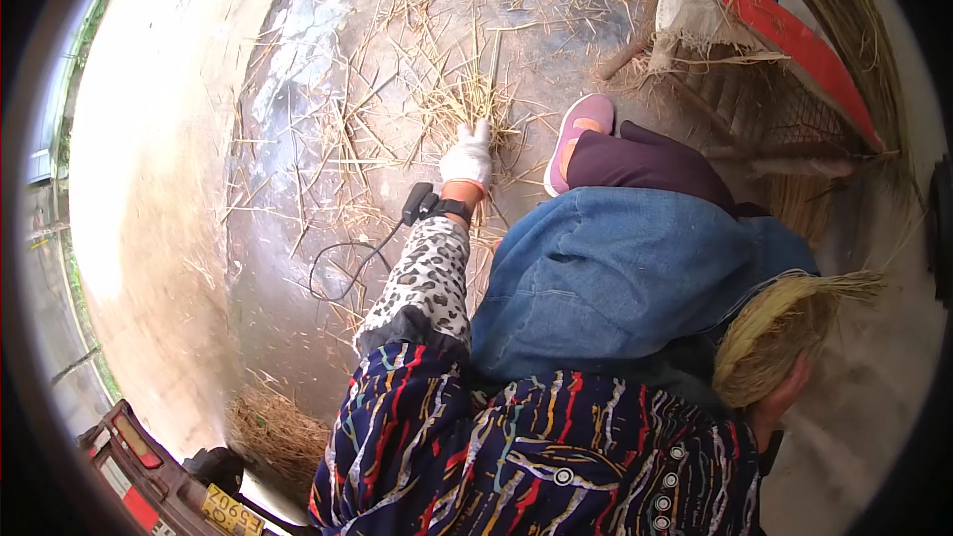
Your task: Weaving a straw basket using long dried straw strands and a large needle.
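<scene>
My left hand (467,159), in a white glove, reaches down to a heap of loose straw (472,99) on the floor. Its fingers look spread at the near edge of the straw, and no stalks show clearly between them. A black wristband device (427,204) with a thin cable sits on that wrist. At the lower right, my right hand (782,395) is bare and partly hidden. It grips a thick, rounded straw bundle (774,337) from below, beside my hip. Loose ends of the bundle stick out to the right.
A wooden frame (710,104) draped with a white, red and blue woven sack (784,35) stands at the upper right. My pink shoe (576,139) is beside the straw. Another straw pile (273,432) and a vehicle's rear (149,476) are at lower left.
</scene>
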A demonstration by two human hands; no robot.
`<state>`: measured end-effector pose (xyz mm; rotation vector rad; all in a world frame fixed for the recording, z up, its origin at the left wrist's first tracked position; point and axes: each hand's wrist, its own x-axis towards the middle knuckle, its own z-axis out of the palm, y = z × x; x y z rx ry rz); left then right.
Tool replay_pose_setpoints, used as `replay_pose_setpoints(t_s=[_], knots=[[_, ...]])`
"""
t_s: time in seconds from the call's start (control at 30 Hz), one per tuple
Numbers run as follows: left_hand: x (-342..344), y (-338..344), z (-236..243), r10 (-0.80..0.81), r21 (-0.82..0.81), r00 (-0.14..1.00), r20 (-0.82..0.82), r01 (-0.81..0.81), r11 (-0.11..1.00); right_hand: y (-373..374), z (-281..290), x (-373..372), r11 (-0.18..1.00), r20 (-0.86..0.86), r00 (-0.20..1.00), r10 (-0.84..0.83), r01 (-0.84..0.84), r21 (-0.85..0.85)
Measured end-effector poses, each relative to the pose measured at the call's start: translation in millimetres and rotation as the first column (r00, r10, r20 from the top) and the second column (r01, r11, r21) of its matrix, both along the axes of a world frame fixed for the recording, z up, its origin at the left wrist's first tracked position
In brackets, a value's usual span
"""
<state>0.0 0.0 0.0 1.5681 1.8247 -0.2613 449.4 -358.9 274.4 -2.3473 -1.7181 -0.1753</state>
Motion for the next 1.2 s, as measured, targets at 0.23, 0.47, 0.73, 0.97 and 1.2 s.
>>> replay_pose_setpoints(t_s=[0.23,0.47,0.73,0.97,1.2], knots=[[6.2,-10.4,-44.5,-0.457,-0.139,0.88,-0.131,0.44,0.887,4.2,5.6,-20.6,0.994,0.001,0.994,-0.105,0.105,-0.036],[-25.6,-46.2,-82.3,-0.38,-0.072,0.918,-0.117,0.373,0.925,3.8,2.3,-11.7,0.992,-0.044,0.991,-0.125,0.126,0.004],[-77.4,-130.9,-62.8,-0.432,-0.211,0.898,-0.078,0.409,0.888,3.2,-1.4,1.1,0.999,-0.079,0.997,-0.014,0.017,0.043],[-113.3,-105.2,-57.3,0.645,0.277,0.706,0.292,-0.708,0.649,18.7,6.4,-9.9,0.978,-0.402,0.91,-0.105,0.167,0.124],[-59.6,-66.7,-42.5,0.726,-0.081,0.683,-0.079,-0.73,0.678,12.8,20.5,-16.6,0.988,-0.091,0.984,-0.155,0.154,-0.017]])
